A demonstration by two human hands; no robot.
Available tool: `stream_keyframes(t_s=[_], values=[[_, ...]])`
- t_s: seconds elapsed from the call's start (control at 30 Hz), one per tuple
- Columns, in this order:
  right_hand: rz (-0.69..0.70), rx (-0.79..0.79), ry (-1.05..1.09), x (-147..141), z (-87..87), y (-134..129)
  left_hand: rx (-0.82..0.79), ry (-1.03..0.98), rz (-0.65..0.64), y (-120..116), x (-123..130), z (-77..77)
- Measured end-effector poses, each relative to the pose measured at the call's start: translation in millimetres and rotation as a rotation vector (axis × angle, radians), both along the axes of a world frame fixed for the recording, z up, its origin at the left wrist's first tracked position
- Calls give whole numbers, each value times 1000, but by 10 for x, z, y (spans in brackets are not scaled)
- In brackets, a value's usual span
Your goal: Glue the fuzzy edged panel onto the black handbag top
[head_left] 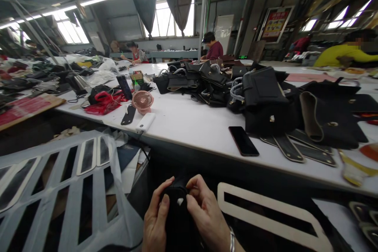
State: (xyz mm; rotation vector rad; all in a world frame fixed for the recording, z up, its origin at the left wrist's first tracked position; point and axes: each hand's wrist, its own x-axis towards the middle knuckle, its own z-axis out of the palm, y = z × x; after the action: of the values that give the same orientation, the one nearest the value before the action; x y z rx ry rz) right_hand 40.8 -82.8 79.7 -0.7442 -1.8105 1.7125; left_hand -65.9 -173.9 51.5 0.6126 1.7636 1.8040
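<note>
Low in the head view, a black leather-like piece (180, 220) with a rounded top end is held between both my hands. A small pale spot shows near that end; I cannot make out what it is. My left hand (158, 216) is closed on the left edge, thumb on the near face and fingers behind. On the opposite edge, my right hand (203, 208) pinches the piece near its top with thumb and fingers. The lower part of the piece fades into the dark. Right of my right hand lies a cream frame-shaped piece (265, 208) with a long slot.
On the white table (177, 122) ahead are a phone (243, 141), black handbags (262, 98), leather straps (289, 149), a pink fan (142, 101) and a white power bank (145, 122). Slotted grey sheeting (73, 179) lies left. Other people sit farther back.
</note>
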Motion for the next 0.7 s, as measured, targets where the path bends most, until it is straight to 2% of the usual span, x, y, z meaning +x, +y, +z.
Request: stream_keyframes(t_s=[0.17,0.33,0.5,0.7], values=[[-29,-15,13,-2,-32,-30,-32,66,16,29,56,4],[-66,-103,47,65,-81,-53,-54,165,4,14,4,-5],[-94,135,-116,94,-54,-81,-53,252,-47,-11,5,-18],[-115,278,-14,-21,-2,-163,-40,205,-51,-25,79,45]])
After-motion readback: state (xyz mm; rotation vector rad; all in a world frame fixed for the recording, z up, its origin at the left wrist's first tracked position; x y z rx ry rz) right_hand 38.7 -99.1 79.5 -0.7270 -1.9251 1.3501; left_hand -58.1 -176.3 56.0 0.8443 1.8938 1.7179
